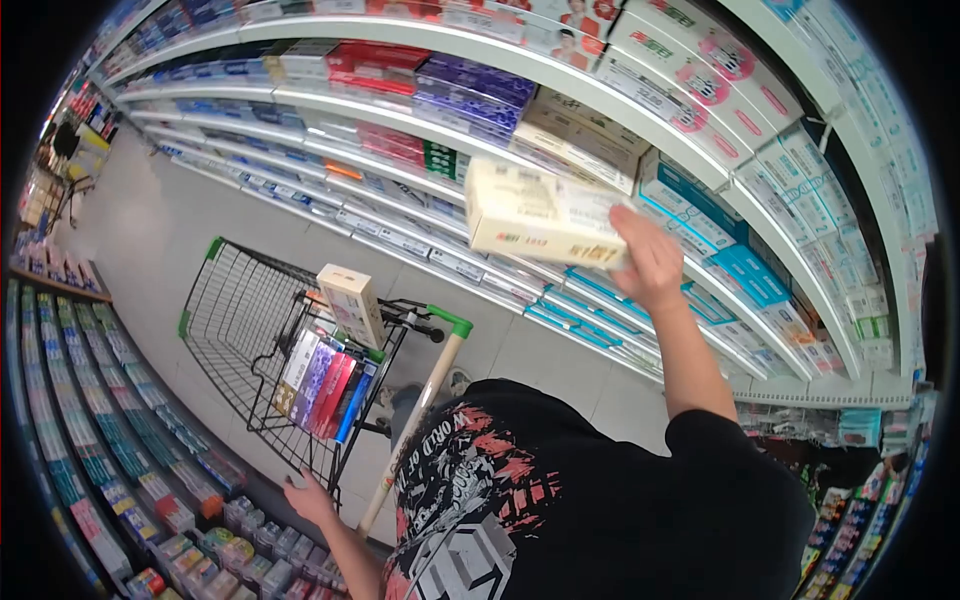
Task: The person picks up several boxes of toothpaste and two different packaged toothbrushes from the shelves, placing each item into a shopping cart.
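Note:
A cream-coloured box [535,215] is gripped at its right end by my right hand [645,258], raised in front of the shelves. Similar cream boxes [580,135] lie on the shelf just behind it. My left hand [308,495] is beside the near side of the shopping cart [265,265], fingers apart and holding nothing. Inside the cart, a cream box [350,300] stands upright near the handle, next to a row of white, purple, red and blue boxes [328,385].
Long shelves of boxed goods [450,95] curve across the top and right. Another display of small packs [110,420] runs along the lower left. The cart's handle [415,425] is close to my body. Grey floor [165,200] shows beyond the cart.

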`<state>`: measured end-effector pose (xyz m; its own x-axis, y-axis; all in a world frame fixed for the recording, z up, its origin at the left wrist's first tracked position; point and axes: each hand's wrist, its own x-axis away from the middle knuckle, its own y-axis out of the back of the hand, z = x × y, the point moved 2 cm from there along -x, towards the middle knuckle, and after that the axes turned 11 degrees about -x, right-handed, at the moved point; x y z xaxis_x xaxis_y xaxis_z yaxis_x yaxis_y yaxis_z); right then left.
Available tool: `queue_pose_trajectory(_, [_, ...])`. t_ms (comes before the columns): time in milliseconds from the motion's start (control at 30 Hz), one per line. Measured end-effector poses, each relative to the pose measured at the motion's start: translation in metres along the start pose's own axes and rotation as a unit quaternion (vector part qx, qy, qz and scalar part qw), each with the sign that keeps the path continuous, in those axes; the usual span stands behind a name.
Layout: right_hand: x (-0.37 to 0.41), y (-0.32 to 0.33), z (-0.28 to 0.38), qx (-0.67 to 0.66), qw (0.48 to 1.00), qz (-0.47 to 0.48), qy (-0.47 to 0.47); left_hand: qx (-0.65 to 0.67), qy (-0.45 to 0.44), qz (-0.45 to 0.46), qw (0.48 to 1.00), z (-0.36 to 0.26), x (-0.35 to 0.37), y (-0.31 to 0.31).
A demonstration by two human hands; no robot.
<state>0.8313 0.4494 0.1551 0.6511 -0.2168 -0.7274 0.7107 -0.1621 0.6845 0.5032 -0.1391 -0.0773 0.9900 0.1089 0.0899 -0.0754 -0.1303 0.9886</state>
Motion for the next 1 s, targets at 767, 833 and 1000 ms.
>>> queue_pose_trajectory(767, [-0.027, -0.207, 0.192, -0.391, 0.822, 0.414, -0.031, 0.466, 0.051, -0.049, 0.882, -0.023, 0.058, 0.195])
queue_pose_trajectory(833, [0.013, -0.233, 0.187, -0.392, 0.786, 0.478, 0.004, 0.410, 0.127, -0.091, 0.899, 0.008, 0.035, 0.188])
queue_pose_trajectory(1000, [0.052, -0.243, 0.200, -0.215, 0.754, 0.609, 0.123, 0.122, 0.164, -0.080, 0.976, 0.043, -0.013, 0.146])
